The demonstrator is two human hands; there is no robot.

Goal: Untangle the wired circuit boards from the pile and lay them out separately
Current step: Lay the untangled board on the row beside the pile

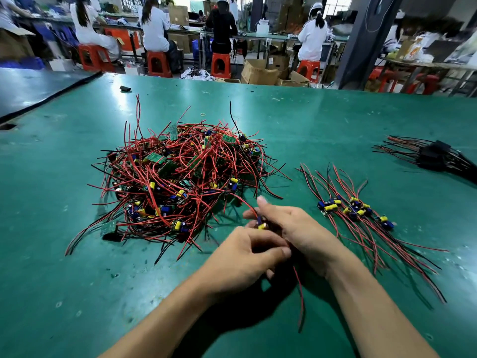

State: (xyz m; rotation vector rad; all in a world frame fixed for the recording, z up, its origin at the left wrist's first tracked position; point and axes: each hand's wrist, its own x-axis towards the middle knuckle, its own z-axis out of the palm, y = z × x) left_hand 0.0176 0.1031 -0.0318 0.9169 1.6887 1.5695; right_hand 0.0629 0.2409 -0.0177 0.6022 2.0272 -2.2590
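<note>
Step in hand: one board [262,225] lifted just clear of the pile [180,177], held above the table [77,280] between both hands. Left hand [247,257] fingers curled, pinching its near end; right hand [296,228] curled round it, forefinger raised. A red wire [244,202] runs back into the pile, so probably not free yet. Next: draw that wire out gently, then lay the board beside the row [356,210] at right
</note>
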